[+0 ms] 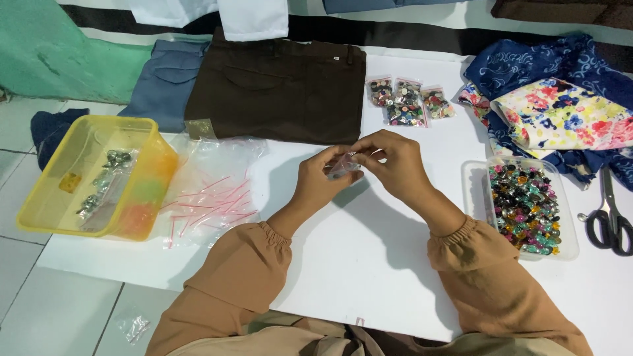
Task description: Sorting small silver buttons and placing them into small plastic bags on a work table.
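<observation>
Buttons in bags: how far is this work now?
Done: three filled bags lie beside the brown trousers. In hand: the left hand and right hand hold one small clear bag between them. Left: a tray of loose buttons and a pile of empty bags.

You've got a yellow plastic tub (pixel 41 191) on your left with some metal bits inside, and a loose pile of clear zip bags (pixel 211 191) just beside it. Brown trousers (pixel 283 89) lie folded up top, next to a blue pair (pixel 161 86). Three filled button bags (pixel 409 100) sit near them. Floral fabric (pixel 560 112) and black scissors (pixel 610 217) are off right.
</observation>
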